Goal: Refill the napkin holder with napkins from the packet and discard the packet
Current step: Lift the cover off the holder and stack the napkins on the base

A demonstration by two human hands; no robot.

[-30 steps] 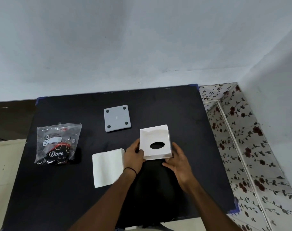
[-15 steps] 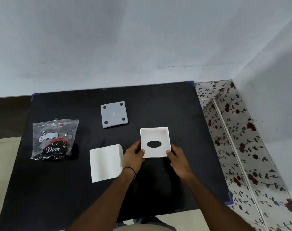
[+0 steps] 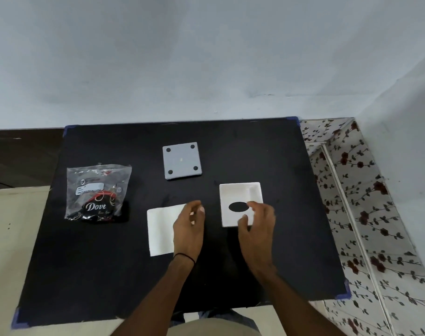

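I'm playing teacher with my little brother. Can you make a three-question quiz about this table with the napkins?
1. True or false: the gray square base lies farther from the person than the white napkin holder.
2. What does the left hand hover over?
A. the plastic packet
B. the napkin stack
C. the base
3. Fill in: the hole in the holder's face is shaped like an ____.

Key:
1. True. The base sits nearer the wall.
2. B. The right hand is at the holder's near corner; whether it grips is unclear.
3. Oval.
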